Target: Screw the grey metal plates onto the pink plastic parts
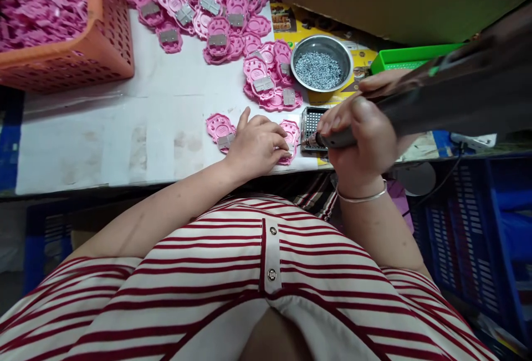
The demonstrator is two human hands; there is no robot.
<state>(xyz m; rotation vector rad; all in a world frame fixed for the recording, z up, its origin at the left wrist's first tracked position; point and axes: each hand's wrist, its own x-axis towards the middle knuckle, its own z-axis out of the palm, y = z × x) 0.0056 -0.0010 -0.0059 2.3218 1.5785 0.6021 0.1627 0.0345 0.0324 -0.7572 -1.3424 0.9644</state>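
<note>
On our pale-covered worktop (100, 145), an orange basket (103, 45) stands at left and blue crates (469, 228) below right; near the front edge, our left hand (260, 142), thumb spread, rests fingers on a pink part (291, 128), while our right hand (363, 134) grips a dark power tool (449, 98).

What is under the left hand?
The left hand partly covers a pink part, whose upper and right edges show. A second pink part shows at the hand's left. Whatever lies directly beneath the palm is covered.
</note>
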